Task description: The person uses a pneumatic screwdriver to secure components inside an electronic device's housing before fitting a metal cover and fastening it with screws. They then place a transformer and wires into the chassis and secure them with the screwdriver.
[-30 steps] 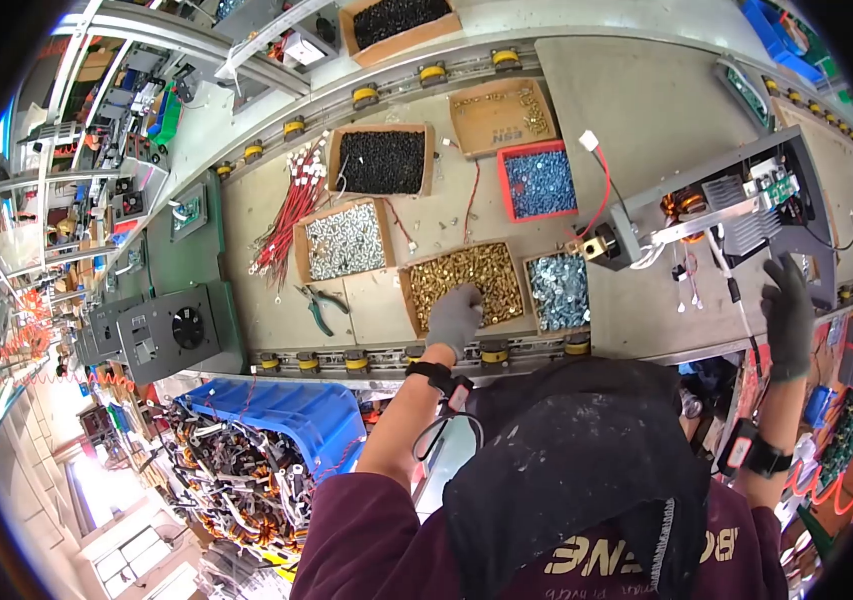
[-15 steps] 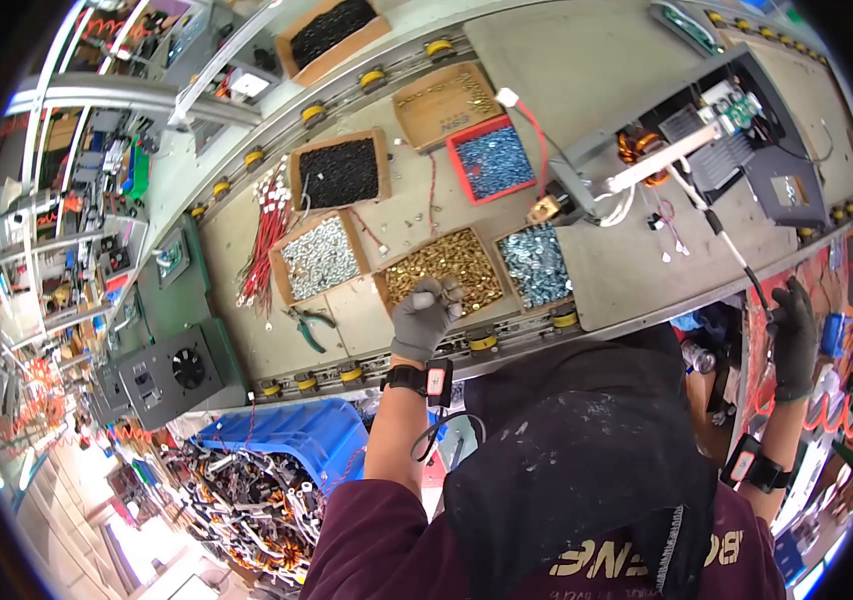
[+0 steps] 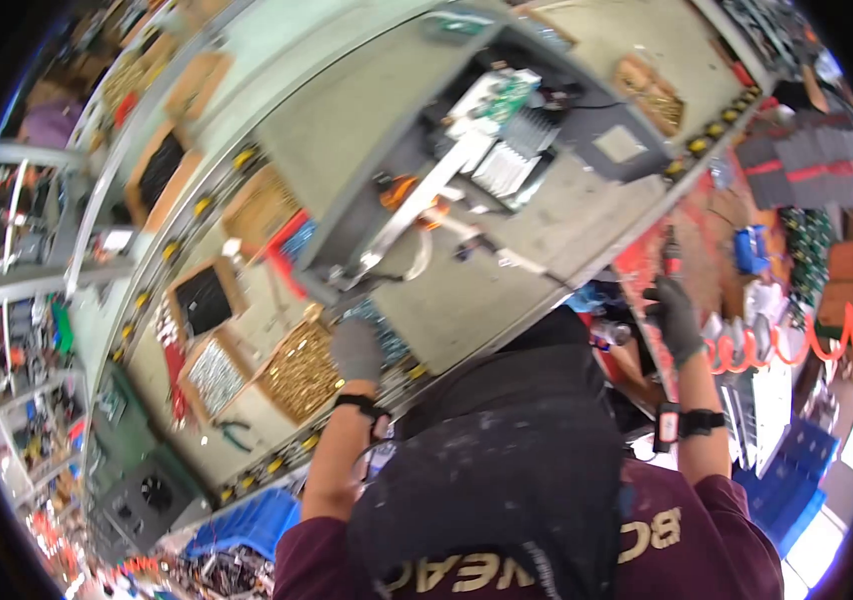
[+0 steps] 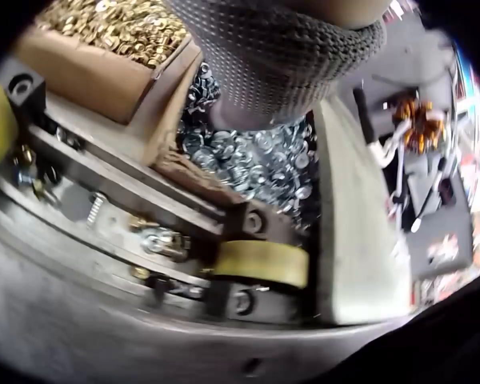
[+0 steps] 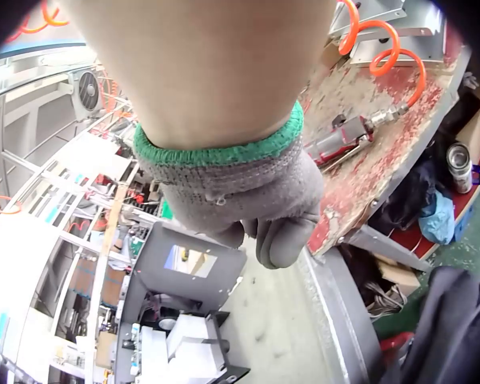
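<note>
The gloved left hand [image 3: 357, 350] is at the box of silvery fasteners [image 3: 375, 325], right of the gold screws [image 3: 302, 372]. In the left wrist view the glove [image 4: 264, 64] reaches down among the silvery fasteners [image 4: 256, 164]; its fingertips are hidden. The right hand [image 3: 677, 322] hovers near a worn red board, close to an air tool [image 3: 672, 252]. From the right wrist, that glove [image 5: 240, 200] shows loosely bent fingers, nothing visible in them, and the air tool [image 5: 344, 142] lies beside it.
A large grey chassis [image 3: 352, 215] with a circuit board and coils stands across the bench. Boxes of black [image 3: 204, 300] and silver [image 3: 215, 380] parts, green-handled pliers [image 3: 235, 435] and a blue bin [image 3: 247, 525] are at the left. An orange coiled hose [image 3: 797, 345] hangs at the right.
The head view has swung to the right. My left hand has gone from the gold screws to the silvery fasteners beside them. My right hand has left the cable by the chassis for the air tool's side.
</note>
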The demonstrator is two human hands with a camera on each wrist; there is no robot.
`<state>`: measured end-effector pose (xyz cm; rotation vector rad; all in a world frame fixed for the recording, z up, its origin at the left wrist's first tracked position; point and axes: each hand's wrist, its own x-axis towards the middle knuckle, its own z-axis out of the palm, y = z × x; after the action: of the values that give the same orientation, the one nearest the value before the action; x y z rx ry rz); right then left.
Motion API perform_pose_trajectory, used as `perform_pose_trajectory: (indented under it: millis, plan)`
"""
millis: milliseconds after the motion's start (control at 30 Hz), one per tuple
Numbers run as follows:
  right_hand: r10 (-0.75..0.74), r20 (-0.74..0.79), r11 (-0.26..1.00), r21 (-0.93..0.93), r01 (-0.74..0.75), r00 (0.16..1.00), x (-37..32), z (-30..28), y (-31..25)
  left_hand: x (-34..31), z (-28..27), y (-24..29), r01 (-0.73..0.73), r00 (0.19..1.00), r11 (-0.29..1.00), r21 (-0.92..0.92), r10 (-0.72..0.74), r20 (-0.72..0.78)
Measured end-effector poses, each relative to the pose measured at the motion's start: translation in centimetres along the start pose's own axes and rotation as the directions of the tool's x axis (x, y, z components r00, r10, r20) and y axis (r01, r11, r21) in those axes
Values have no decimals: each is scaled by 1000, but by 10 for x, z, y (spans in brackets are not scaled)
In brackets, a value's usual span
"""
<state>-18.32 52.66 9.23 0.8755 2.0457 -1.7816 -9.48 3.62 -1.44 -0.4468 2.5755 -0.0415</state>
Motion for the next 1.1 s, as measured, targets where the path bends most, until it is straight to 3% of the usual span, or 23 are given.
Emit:
perform_pose_trajectory:
  millis: [33,100,133,200,267,300,333,367,400,467,533,600,633,700,733,800,833,900,933,1000,1067,1100]
  plan:
    - [37,-16,998,51,-36,999,6,-8,-2,0,-10,2,47,999,999,17,-47,26]
    - [80,-98,987,147,-65,992,28,-25,4,-2,-14,2,54,996,998,37,-52,-66]
    - [78,-102,986,152,-62,992,48,-38,11,-3,-21,6,87,996,995,49,-86,-23]
    - [231,-256,969,150,-197,939,101,-83,36,-11,-24,13,67,994,988,137,-55,-95]
    - [284,-232,945,231,-231,930,121,-82,28,-10,-21,17,78,995,982,171,-66,-72]
    - [-15,-425,954,-277,-114,905,129,-80,25,-8,-19,17,81,996,977,198,-73,-47]
    - [-367,-426,688,-723,-67,827,119,-60,1,-8,-20,17,99,995,974,205,-91,-45]
    - [-160,-328,753,-651,-100,931,118,-51,-9,-6,-23,18,81,997,973,217,-76,-34]
    - [-159,-313,753,-651,-90,936,121,-44,-8,-3,-23,19,60,998,972,226,-57,-23]
    - [-119,-116,471,-881,-47,986,124,-43,-7,3,-18,16,79,997,970,230,-77,-19]
    - [-107,-86,487,-873,-23,991,125,-43,-14,6,-16,18,113,992,974,196,-120,26]
    - [-85,-52,244,-969,-30,995,89,0,-53,3,-12,13,139,990,973,183,-142,3]
    - [-89,-67,245,-969,-43,994,86,5,-47,2,-11,10,162,987,970,179,-161,-22]
    - [-269,152,108,-976,187,951,82,8,-27,-3,-19,12,167,985,969,179,-170,-2]
    - [-272,129,116,-979,166,954,71,20,-39,-9,-25,10,151,986,970,190,-162,42]
    - [-125,287,-114,-955,273,950,45,41,-74,-1,7,-6,96,995,955,279,-99,-3]
    - [-130,268,-103,-961,256,955,45,39,-72,0,8,-7,60,998,957,285,-55,-27]
    - [-201,421,-290,-888,357,884,49,38,-62,8,11,-12,24,1000,967,252,-22,-12]
    - [-207,406,-282,-896,344,890,55,34,-54,6,-1,-10,10,1000,966,257,-6,-18]
    - [-258,508,-381,-835,397,822,72,13,-28,-1,-17,-9,-54,999,989,139,52,15]
    - [-279,547,-386,-816,430,789,78,-11,-8,-2,-20,-16,2,998,999,48,-5,67]
    - [-277,594,-400,-786,472,755,75,-19,-5,-5,-22,-19,48,998,995,-88,-44,42]
